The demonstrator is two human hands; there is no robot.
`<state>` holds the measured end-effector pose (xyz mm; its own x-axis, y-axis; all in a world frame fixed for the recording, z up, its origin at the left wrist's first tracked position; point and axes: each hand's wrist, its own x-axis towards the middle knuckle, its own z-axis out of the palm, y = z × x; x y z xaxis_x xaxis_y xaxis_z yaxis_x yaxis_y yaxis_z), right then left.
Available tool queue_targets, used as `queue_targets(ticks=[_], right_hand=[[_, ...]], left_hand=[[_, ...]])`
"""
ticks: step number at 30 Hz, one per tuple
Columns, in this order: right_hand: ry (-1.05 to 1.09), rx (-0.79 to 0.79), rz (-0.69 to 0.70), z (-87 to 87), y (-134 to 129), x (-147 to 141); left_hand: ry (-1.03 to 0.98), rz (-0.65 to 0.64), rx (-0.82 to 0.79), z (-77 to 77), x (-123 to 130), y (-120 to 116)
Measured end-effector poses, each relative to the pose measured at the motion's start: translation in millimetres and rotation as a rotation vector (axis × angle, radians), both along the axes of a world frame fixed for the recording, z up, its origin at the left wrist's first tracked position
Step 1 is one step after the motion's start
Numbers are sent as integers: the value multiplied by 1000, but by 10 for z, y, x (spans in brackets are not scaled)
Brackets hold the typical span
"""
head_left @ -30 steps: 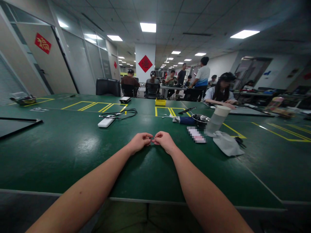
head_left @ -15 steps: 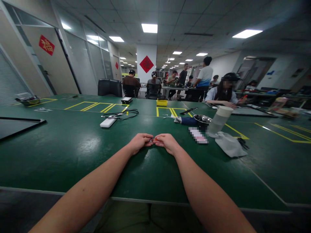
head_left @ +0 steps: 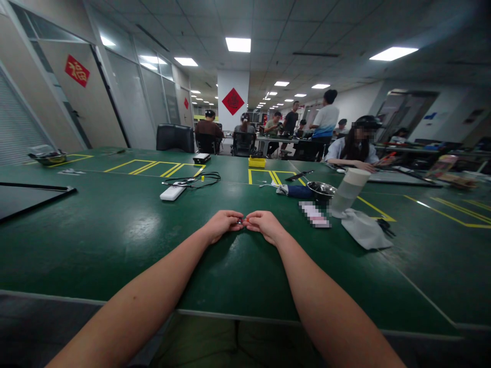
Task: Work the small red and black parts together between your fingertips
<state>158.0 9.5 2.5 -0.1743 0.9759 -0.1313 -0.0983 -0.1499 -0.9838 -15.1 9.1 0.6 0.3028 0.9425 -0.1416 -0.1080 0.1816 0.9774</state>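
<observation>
Both my hands meet fingertip to fingertip above the middle of the green table. Between the thumb and fingers of my left hand is a small dark and silvery piece, too small to name. My right hand is pinched round a small orange-red piece, mostly hidden by the fingers. The two pieces are very close together; I cannot tell whether they touch or are joined.
Ahead lies a white power strip with a black cable. To the right are a metal bowl, a white cylinder, a grey cloth pouch and a blurred-out flat item. A person sits across the table.
The whole view has shifted slightly to the right. Less of the orange-red piece shows between my right fingers; both hands stay in nearly the same place.
</observation>
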Motion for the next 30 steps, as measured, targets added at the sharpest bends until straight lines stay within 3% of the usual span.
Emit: queue_targets(ticks=[30], right_hand=[[2,18,24,-3,1,9]], left_hand=[[-31,7,-30,29,6,-18]])
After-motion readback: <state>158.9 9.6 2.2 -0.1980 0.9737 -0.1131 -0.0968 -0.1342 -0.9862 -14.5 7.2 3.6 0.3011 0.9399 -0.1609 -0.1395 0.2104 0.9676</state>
